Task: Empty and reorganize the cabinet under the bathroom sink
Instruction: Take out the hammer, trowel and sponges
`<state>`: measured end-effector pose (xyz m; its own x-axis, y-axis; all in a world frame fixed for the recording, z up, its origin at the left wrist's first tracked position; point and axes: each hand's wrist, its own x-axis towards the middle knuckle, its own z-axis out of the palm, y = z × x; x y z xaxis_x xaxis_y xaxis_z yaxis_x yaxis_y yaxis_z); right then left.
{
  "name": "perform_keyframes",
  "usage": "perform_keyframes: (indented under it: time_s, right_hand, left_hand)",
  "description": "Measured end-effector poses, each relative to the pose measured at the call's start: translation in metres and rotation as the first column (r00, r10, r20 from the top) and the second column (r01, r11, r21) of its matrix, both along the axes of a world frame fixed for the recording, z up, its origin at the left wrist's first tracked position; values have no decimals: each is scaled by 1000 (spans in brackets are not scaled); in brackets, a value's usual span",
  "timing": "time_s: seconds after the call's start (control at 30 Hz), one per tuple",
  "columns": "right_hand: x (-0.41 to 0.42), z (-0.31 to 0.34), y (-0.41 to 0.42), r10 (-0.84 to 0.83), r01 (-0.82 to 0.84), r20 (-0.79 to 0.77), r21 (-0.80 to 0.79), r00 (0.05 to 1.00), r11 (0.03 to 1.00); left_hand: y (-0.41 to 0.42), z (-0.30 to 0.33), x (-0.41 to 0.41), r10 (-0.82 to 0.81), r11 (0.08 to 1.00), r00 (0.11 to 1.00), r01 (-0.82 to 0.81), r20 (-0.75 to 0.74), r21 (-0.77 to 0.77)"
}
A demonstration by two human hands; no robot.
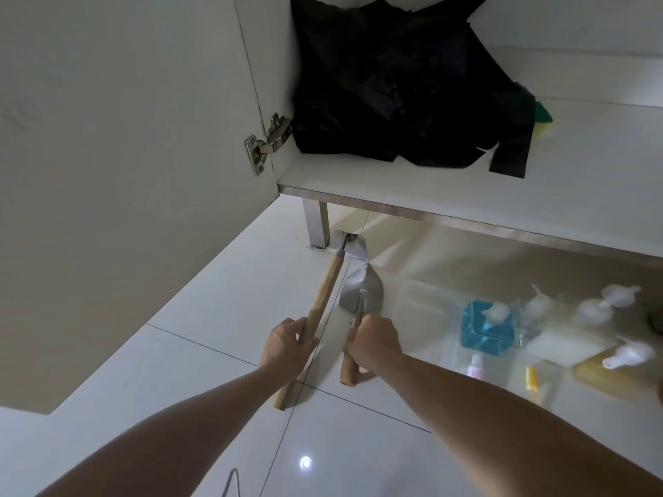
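Left hand [287, 347]: fingers curled round the wooden handle of a long hoe-like tool with a grey metal blade [324, 299]; the handle passes through the fist, its butt end below the hand, its blade against the white tiled floor [201, 310] just short of the cabinet's metal leg [316, 224]

Right hand [376, 342]: fingers wrapped round the short wooden handle of a small trowel with a pointed grey metal blade [360, 292]; blade projects beyond the knuckles toward the cabinet, handle end shows below the fist

Right of the trowel, on the floor: blurred pump bottles, one blue [488, 326], one amber [610, 371]

Beyond, white cabinet [412, 191], door [125, 138] open, holding a crumpled black plastic bag [394, 84] with a green and yellow sponge [541, 118] touching its right side
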<state>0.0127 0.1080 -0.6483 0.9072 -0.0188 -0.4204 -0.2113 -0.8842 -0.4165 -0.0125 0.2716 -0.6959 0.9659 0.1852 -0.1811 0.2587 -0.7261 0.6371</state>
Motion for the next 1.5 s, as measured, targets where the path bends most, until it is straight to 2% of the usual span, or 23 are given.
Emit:
perform_keyframes:
  time_s: [0.1, 0.2, 0.33, 0.53, 0.67, 0.87, 1.0, 1.07, 1.13, 1.27, 1.3, 1.37, 1.5]
  right_hand:
    - [7, 18, -5, 48, -48, -5, -1, 999, 999]
    - [24, 47, -16, 58, -57, -10, 87, 998, 995]
    - [53, 110, -37, 48, -50, 17, 206, 999, 977]
    - [88, 201, -80, 12, -49, 124, 302, 992, 952]
    - [115, 237, -121, -61, -5, 208, 302, 976, 953]
    - [160, 248, -199, -249, 161, 208, 364, 946, 917]
    - [194, 234, -253, -385, 297, 292, 303, 876, 906]
    - [210, 224, -276, -397, 335, 346, 228, 850, 914]
    - [227, 214, -296, -373, 339, 387, 155, 844, 928]
    - [263, 192, -329, -279, 306, 415, 2, 866, 952]
    - [271, 186, -336, -253, 292, 411, -34, 876, 956]
    - [283, 176, -348, -203, 253, 408, -72, 890, 965]
    - [303, 164, -357, -49, 118, 443, -130, 895, 984]
  left_hand:
    - [-1, 12, 5, -16, 996, 999, 20, -51, 90]
    - [-6, 39, 16, -42, 984, 998, 48, -40, 173]
    - [-22, 104, 48, -98, 988, 991, 85, 95, 126]
    - [-72, 207, 105, -286, 958, 921, 264, 263, 116]
    - [-109, 246, 144, -389, 919, 884, 354, 261, 171]
    - [-167, 275, 193, -455, 890, 846, 422, 277, 174]
    - [-208, 271, 226, -499, 862, 826, 441, 261, 251]
    - [-228, 263, 242, -540, 836, 785, 459, 304, 299]
    - [-250, 253, 256, -613, 786, 707, 504, 352, 357]
    - [-298, 233, 289, -781, 621, 493, 547, 383, 562]
    - [-308, 229, 300, -801, 595, 471, 550, 371, 587]
    - [-325, 223, 320, -810, 576, 481, 544, 336, 611]
    - [-334, 213, 356, -753, 621, 602, 514, 267, 592]
